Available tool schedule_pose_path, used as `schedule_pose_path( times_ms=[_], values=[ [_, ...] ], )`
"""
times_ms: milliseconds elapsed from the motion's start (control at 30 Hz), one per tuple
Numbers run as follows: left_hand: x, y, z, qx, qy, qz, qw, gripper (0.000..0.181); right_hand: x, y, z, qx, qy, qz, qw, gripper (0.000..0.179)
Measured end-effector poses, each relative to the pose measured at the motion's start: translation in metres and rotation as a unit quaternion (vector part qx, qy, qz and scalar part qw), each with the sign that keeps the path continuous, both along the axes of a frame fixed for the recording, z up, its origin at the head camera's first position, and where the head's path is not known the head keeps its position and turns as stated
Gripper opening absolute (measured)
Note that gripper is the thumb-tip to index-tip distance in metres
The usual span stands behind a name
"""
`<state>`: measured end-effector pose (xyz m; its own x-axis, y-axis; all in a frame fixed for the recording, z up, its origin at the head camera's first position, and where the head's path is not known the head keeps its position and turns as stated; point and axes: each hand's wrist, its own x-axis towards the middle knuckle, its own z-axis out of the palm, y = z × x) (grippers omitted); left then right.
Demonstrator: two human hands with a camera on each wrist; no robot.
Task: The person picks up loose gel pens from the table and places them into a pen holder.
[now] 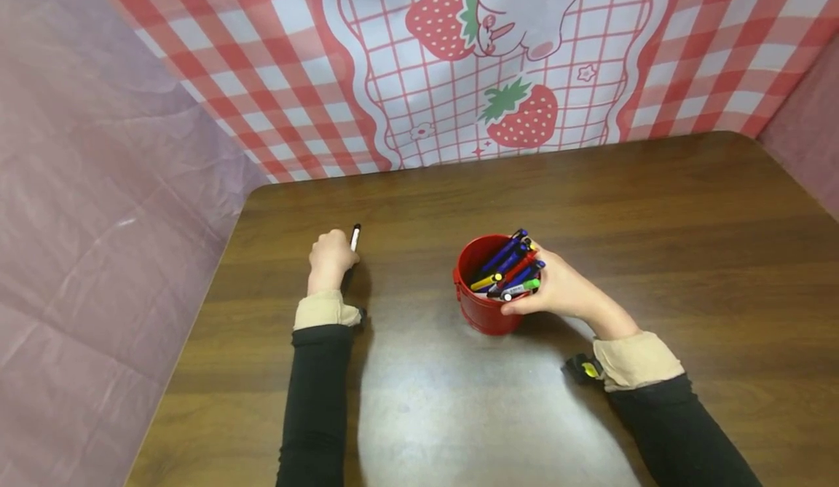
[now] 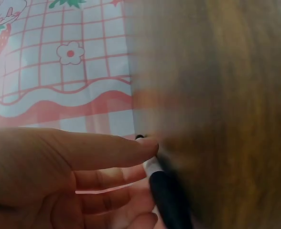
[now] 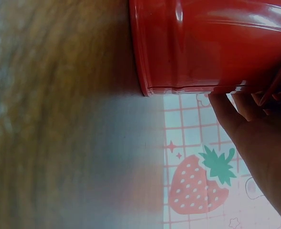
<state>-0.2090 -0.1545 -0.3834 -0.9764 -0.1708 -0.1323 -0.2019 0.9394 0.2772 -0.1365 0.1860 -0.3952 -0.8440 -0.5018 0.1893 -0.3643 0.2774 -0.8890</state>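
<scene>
On the left of the table my left hand pinches a black-and-white marker between thumb and fingers. Seen from the left wrist, the marker shows a thick black end and a white part, with the thumb over it. A red bucket stands upright near the table's middle, packed with several pens and markers in blue, red, yellow and green. My right hand grips the bucket's right side, thumb at the near rim. In the right wrist view, fingers lie along the bucket wall.
The brown wooden table extends to both sides of the bucket. Behind its far edge hangs a red-and-white checked cloth with strawberries. A pinkish sheet hangs along the left. Each wrist wears a beige band with a small dark device.
</scene>
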Motion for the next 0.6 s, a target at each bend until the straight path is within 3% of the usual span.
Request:
schedule_pose_path(
  times_ms=[167, 333, 600],
  values=[
    [0.002, -0.004, -0.004, 0.004, 0.005, 0.008, 1.0, 0.016, 0.0, -0.002, -0.001, -0.001, -0.003, 0.0, 1.0, 0.077],
    [0.006, -0.008, -0.002, 0.034, 0.058, 0.012, 0.9977, 0.019, 0.001, -0.002, -0.001, -0.004, -0.005, 0.002, 1.0, 0.077],
    [0.011, 0.001, 0.017, 0.105, 0.145, 0.012, 0.9837, 0.025, 0.0, 0.0, -0.001, -0.004, -0.004, -0.003, 1.0, 0.077]
  ],
)
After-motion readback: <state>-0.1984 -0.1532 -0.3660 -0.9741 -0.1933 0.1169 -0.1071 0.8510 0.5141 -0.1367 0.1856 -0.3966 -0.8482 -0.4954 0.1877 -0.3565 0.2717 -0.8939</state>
